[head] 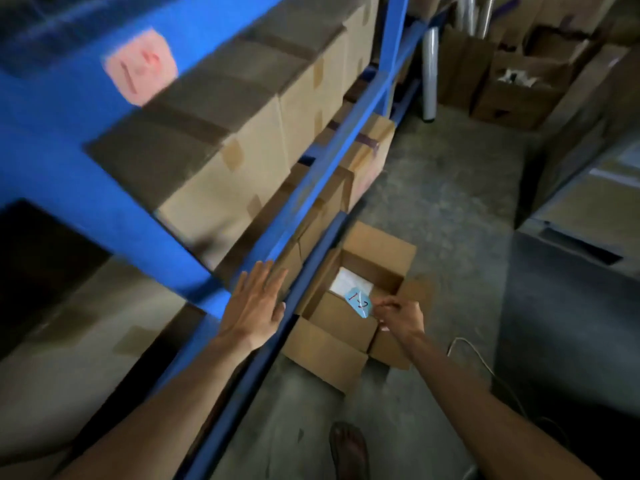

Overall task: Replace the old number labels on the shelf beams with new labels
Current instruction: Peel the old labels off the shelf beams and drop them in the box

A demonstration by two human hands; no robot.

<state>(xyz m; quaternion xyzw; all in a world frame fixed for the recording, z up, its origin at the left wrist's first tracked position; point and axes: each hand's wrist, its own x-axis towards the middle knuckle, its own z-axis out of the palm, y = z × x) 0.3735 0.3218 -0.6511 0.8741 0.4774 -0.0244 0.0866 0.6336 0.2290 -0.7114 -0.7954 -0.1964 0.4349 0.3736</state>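
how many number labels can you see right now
2. A pink label is stuck on the blue beam at upper left; a light blue label is pinched in the right hand over the open box. Others may be hidden.

A light-blue label (360,302), pinched at its edge by the fingers of the right hand (401,317) above an open cardboard box (332,341), carries handwritten red marks that read roughly as "1-2", though the last digit is not sharp. A pink label (141,65) stuck on the blue shelf beam (62,140) bears reddish marks too blurred to read.
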